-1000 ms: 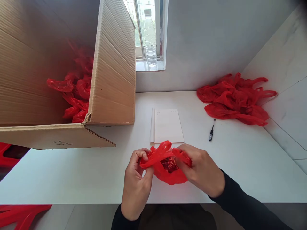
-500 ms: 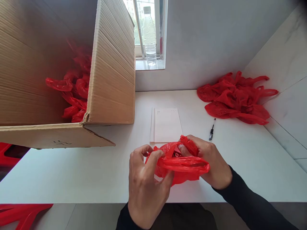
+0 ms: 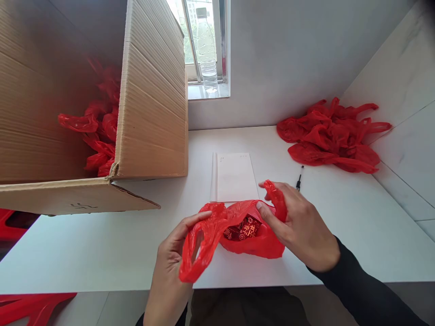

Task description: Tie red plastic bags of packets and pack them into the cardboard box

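Note:
A red plastic bag point(image 3: 253, 246) is held spread above the white table's front part. Through its mouth show dark red items with gold print point(image 3: 247, 227). My left hand point(image 3: 176, 253) grips the bag's left side, with a handle loop hanging over its fingers. On the right side, my right hand point(image 3: 299, 222) pinches the other handle, thumb at the bag's opening. Just beyond the bag lies a white notebook point(image 3: 236, 176), and a black pen point(image 3: 299, 179) is past my right hand, partly hidden by it.
A large open cardboard box point(image 3: 152, 113) with red bags point(image 3: 102, 129) inside stands at the left. A heap of red bags point(image 3: 335, 136) lies at the back right. A water bottle point(image 3: 206, 52) stands on the window sill.
The bag's mouth has opened wider, showing more of the printed items. My left hand has moved left and down with its handle; my right hand has shifted slightly right.

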Tool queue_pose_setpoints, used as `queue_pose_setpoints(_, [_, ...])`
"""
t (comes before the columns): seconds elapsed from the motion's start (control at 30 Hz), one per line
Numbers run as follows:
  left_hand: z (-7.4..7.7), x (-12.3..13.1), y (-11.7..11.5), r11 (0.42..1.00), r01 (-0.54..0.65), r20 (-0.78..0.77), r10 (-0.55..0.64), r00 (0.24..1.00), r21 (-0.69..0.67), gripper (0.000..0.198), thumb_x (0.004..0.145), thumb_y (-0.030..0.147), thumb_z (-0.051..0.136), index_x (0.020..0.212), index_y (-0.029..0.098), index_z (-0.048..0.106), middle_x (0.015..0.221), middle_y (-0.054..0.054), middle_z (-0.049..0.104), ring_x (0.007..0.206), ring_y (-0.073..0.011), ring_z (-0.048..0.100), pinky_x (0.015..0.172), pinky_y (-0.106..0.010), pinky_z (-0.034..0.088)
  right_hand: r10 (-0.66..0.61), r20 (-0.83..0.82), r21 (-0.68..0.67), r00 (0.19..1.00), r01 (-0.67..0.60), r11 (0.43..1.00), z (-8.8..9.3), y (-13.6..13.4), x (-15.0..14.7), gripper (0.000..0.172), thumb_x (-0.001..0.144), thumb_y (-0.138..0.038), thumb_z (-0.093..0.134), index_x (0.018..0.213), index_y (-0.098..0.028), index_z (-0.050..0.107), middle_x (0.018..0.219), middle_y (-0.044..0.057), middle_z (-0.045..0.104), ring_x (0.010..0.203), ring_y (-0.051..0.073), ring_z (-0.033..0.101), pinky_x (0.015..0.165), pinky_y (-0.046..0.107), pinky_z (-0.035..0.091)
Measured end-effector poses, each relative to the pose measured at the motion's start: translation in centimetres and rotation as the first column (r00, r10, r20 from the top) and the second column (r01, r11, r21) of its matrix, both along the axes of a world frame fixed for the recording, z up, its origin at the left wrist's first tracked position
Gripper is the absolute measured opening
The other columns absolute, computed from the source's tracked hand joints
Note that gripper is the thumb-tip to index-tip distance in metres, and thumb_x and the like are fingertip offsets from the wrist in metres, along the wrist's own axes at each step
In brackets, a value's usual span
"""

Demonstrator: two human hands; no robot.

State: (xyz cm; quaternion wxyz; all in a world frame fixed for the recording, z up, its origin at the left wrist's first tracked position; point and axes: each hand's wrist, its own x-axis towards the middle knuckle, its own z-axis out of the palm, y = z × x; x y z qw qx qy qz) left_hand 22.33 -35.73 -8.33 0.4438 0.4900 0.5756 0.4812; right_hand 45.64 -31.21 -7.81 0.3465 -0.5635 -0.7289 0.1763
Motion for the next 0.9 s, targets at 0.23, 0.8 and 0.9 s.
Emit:
queue_pose_setpoints(0.23, [-1.0, 0.2, 0.2, 0.990, 0.061, 0.366, -0.012, 0.931, -0.125, 0.039, 0.076, 0.050, 0.075, 0.104, 0.023, 0.069, 0.111, -0.010, 0.070, 0.099, -0.0282, 0.066, 0.087, -0.036, 0.054, 0.210, -0.216, 0.471, 0.954, -0.086, 0.878, 2.5, -4.8, -2.9, 0.027, 0.089, -0.009, 0.056, 0.106, -0.029, 0.062, 0.094, 0.003, 0.064, 0.085, 0.020, 0.062, 0.077, 0.036, 0.055])
queue_pose_setpoints(0.8, [-0.1, 3.4, -0.6, 0.944, 0.242, 0.026, -0.242, 0.970, -0.224, 0.025, 0.082, 0.035, 0.071, 0.101, 0.025, 0.058, 0.087, 0.000, 0.065, 0.074, -0.0173, 0.059, 0.069, -0.026, 0.048, 0.420, 0.160, -0.486, 0.893, -0.299, 0.821, -1.0, -0.6, -2.9, 0.014, 0.087, -0.036, 0.058, 0.086, -0.022, 0.058, 0.074, -0.001, 0.067, 0.061, 0.016, 0.062, 0.050, 0.026, 0.034])
queue_pose_setpoints(0.9, [-1.3, 3.0, 0.1, 0.981, 0.094, 0.147, -0.069, 0.987, -0.172, 0.024, 0.091, 0.043, 0.060, 0.089, 0.020, 0.067, 0.079, -0.002, 0.063, 0.069, -0.0159, 0.056, 0.060, -0.024, 0.045, 0.414, 0.412, -0.458, 0.812, -0.208, 0.864, -1.6, -0.3, -3.0, 0.013, 0.089, -0.032, 0.058, 0.093, -0.020, 0.061, 0.075, 0.003, 0.069, 0.065, 0.022, 0.067, 0.050, 0.029, 0.035])
